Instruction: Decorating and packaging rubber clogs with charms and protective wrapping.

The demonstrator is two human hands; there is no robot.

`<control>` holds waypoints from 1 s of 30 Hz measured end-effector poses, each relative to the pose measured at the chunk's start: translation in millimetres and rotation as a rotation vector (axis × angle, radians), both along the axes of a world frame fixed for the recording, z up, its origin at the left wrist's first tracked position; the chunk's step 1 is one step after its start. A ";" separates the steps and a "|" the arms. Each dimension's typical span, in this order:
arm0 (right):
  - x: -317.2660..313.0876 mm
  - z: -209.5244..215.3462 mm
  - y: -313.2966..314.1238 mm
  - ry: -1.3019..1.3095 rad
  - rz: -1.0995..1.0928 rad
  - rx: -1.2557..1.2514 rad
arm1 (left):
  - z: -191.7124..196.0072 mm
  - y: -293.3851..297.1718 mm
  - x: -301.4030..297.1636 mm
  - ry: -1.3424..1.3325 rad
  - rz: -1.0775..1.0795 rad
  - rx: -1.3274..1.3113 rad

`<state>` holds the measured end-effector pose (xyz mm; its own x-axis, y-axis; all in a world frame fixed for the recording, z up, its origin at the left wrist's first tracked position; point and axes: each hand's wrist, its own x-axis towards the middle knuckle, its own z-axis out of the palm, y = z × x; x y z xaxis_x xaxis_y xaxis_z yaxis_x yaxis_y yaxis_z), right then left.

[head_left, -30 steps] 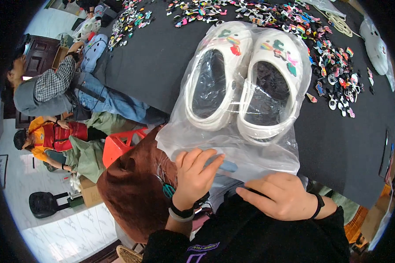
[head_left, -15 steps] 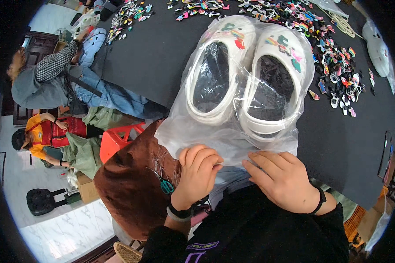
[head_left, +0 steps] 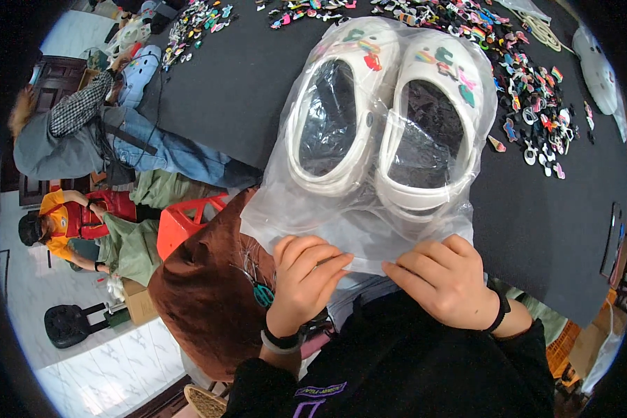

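A pair of white clogs (head_left: 419,198) with colourful charms on their toes lies inside a clear plastic bag (head_left: 275,217), toes pointing away from me. The bag rests on the dark table, its loose end towards me. My left hand (head_left: 303,282) pinches that near edge between thumb and curled fingers. Just to its right, my right hand (head_left: 446,279) grips the same edge, fingers bent over the film and thumb hidden. A short stretch of edge spans the gap between both hands.
Piles of small charms (head_left: 536,104) cover the table's far and right parts. Teal-handled scissors (head_left: 262,295) lie on brown cloth (head_left: 195,306) beside my left wrist. A red stool (head_left: 181,226) and two people are at the left. Another bagged clog (head_left: 595,73) sits far right.
The bag with the clogs has shifted slightly left and away from me. My left hand has slid a little left along with the edge; both hands keep their hold.
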<state>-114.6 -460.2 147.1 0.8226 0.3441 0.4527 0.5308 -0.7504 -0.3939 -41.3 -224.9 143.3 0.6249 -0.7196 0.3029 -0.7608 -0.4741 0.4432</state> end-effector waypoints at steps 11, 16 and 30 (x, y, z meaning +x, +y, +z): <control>-2.9 2.9 0.9 -0.043 0.010 0.045 | -9.8 -4.6 3.6 0.030 0.045 -0.288; -2.7 3.1 0.3 -0.047 0.011 0.050 | -11.4 -5.4 4.5 0.051 0.035 -0.327; -4.3 1.5 1.6 -0.044 0.014 0.053 | -12.5 -2.8 0.1 -0.007 0.051 -0.296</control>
<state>-119.0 -458.5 148.6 0.7970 0.3299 0.5060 0.5585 -0.7214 -0.4094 -41.2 -227.7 130.7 0.6554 -0.5666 0.4995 -0.7427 -0.3629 0.5628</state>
